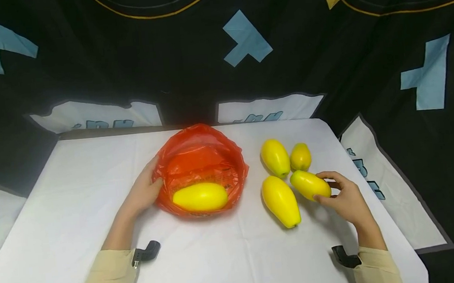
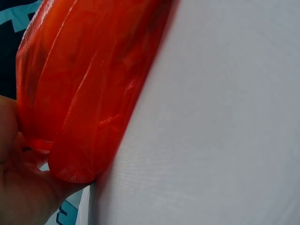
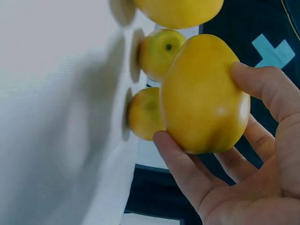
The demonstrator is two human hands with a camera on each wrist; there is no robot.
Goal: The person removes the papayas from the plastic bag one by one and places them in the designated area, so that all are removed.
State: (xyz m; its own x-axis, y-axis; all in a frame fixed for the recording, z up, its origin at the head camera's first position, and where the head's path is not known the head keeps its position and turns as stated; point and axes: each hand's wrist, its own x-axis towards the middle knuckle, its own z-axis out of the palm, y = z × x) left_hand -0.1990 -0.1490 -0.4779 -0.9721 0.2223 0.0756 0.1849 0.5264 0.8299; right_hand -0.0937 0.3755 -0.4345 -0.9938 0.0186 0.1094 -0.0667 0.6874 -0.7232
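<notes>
A red plastic bag stands with its mouth open on the white table, and one yellow papaya lies inside it. At the bag's left side, my left hand grips the rim, thumb over the edge; the left wrist view shows the hand at the crumpled plastic. My right hand holds another yellow papaya between thumb and fingers. In the right wrist view this held papaya is off the table, its underside partly visible.
Left of the held fruit lie a large papaya and, farther back, another papaya beside a smaller yellow fruit. The white table ends at a black curtain behind.
</notes>
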